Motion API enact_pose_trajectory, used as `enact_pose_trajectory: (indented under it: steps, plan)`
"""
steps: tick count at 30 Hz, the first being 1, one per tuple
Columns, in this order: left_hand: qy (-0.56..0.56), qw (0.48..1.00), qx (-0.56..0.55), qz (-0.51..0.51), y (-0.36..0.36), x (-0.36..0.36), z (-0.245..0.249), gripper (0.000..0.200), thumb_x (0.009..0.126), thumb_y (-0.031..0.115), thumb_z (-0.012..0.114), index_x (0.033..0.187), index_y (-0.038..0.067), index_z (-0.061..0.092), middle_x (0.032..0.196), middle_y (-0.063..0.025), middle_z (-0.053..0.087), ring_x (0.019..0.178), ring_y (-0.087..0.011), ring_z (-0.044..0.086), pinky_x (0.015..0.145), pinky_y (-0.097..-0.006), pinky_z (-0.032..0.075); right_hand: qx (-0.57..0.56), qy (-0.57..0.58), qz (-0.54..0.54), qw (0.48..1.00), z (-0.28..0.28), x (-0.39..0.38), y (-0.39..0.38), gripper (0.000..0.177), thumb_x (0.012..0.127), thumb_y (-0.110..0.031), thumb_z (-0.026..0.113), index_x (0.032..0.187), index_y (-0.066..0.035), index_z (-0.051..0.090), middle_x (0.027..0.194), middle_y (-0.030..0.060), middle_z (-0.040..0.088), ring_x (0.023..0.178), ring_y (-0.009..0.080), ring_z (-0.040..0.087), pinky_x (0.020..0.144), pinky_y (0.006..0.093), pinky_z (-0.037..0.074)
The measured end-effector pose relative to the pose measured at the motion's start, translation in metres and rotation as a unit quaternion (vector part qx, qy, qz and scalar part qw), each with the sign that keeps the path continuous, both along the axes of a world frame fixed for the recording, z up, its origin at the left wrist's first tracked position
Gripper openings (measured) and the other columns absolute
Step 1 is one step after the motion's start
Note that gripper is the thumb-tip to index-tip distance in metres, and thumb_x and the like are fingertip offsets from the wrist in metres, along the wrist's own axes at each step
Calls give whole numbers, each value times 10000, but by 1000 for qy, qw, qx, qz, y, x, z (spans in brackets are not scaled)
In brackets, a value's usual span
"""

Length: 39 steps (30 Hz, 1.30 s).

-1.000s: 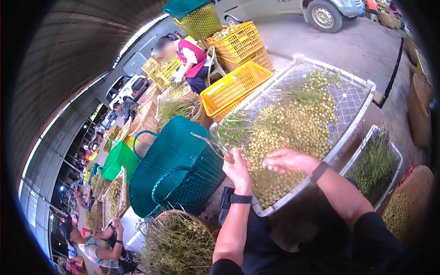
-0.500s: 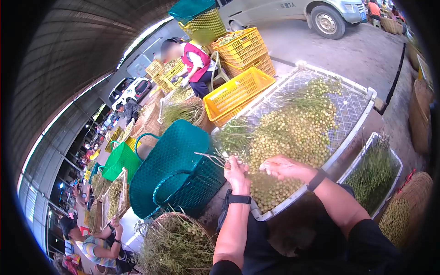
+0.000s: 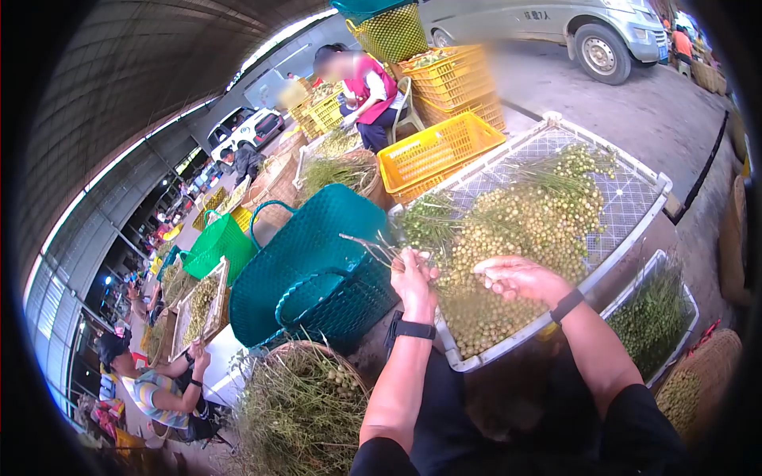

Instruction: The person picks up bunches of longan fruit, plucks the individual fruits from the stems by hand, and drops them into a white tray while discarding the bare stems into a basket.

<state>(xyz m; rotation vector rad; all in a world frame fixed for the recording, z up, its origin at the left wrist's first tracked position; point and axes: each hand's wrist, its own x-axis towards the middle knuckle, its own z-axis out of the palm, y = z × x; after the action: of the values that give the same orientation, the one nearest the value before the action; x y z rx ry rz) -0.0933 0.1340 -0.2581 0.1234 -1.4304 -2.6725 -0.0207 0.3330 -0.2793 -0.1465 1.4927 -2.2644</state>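
My left hand [image 3: 414,278] is closed round a bunch of thin stems [image 3: 373,249], whose bare ends stick out to the left over the teal basket [image 3: 317,262]. To its right, my right hand [image 3: 520,279] hovers over the fruit with its fingers partly curled and apart from the thumb; nothing shows clearly in it. Under both hands lies a heap of small round yellow-green fruit [image 3: 508,230] in a white mesh tray [image 3: 627,198]. Green stems with fruit [image 3: 429,222] lie at the tray's left side.
A basket of stems [image 3: 302,397] stands at lower left, and a white crate of green stems [image 3: 651,317] at right. Yellow crates [image 3: 436,151] are beyond the teal basket. One person in a red vest [image 3: 373,91] sits behind; another [image 3: 163,389] sits at left.
The view has shifted, so the surroundings appear farther right. My right hand has moved a little away from my left hand, and its fingers have opened. The stems remain in my left hand.
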Motion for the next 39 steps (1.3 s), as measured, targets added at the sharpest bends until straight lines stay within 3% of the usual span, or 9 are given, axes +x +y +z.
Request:
enact_pose_trajectory:
  steps: [5, 7, 12, 15, 20, 24, 26, 30, 39]
  plan:
    - [2, 1000, 11, -5, 7, 2, -15, 192, 949, 216, 460, 805, 92, 490, 671, -40, 545, 444, -71, 342, 429, -256, 358, 94, 49, 62, 992, 4, 2, -11, 269, 909, -213, 532, 1126, -60, 575, 806, -32, 551, 608, 20, 478, 468, 152, 347]
    - [-4, 1000, 13, -14, 9, 1, -22, 189, 950, 209, 455, 809, 91, 497, 696, -58, 582, 420, -70, 330, 414, -252, 362, 169, 36, 27, 985, 4, 4, -17, 221, 895, -213, 561, 1053, -62, 593, 779, -31, 538, 611, 18, 463, 455, 145, 340]
    - [12, 999, 28, -24, 12, 8, -21, 178, 943, 217, 476, 818, 92, 503, 727, -73, 607, 416, -69, 335, 417, -250, 369, 138, 25, 7, 990, 9, 9, -20, 205, 892, -231, 572, 1017, -71, 599, 761, -43, 535, 616, 18, 462, 463, 151, 339]
    - [12, 999, 22, -22, 13, 10, -19, 169, 937, 221, 490, 823, 96, 504, 729, -72, 609, 416, -69, 338, 419, -248, 371, 150, 29, 55, 987, -2, 4, -21, 229, 881, -259, 588, 1007, -68, 597, 758, -43, 537, 625, 25, 470, 467, 165, 345]
    - [5, 999, 29, -12, 14, 13, -15, 161, 934, 217, 495, 822, 102, 500, 729, -75, 611, 416, -70, 336, 417, -247, 362, 244, 48, 5, 969, -8, -1, -17, 252, 856, -286, 619, 977, -65, 609, 765, -35, 538, 599, 40, 469, 464, 191, 358]
    - [2, 1000, 27, -8, 12, 14, -10, 159, 939, 215, 485, 827, 102, 495, 704, -70, 600, 416, -73, 335, 421, -251, 358, 242, 80, -51, 966, 3, 5, -19, 205, 874, -231, 596, 951, -40, 609, 752, -26, 532, 576, 36, 452, 447, 181, 349]
    - [-3, 999, 47, -6, 6, 13, -9, 139, 939, 203, 483, 837, 109, 482, 664, -41, 554, 414, -70, 333, 412, -260, 362, 92, 19, -82, 992, 1, -1, -16, 169, 895, -163, 558, 953, -9, 598, 741, -17, 524, 559, 31, 428, 426, 168, 330]
    - [1, 997, 70, 23, -4, 15, -1, 142, 945, 201, 469, 836, 110, 461, 596, 7, 442, 421, -72, 335, 414, -273, 367, -14, 22, -160, 987, -9, -9, -14, 162, 913, -136, 525, 969, 4, 584, 732, -17, 508, 561, 26, 414, 423, 161, 317]
    - [-1, 999, 47, 9, -18, 20, 1, 169, 947, 214, 466, 831, 91, 469, 636, -19, 484, 415, -83, 356, 420, -274, 385, 17, 27, 5, 999, 5, 7, -28, 228, 913, -191, 539, 1085, -44, 559, 802, -33, 501, 633, 19, 442, 471, 167, 336]
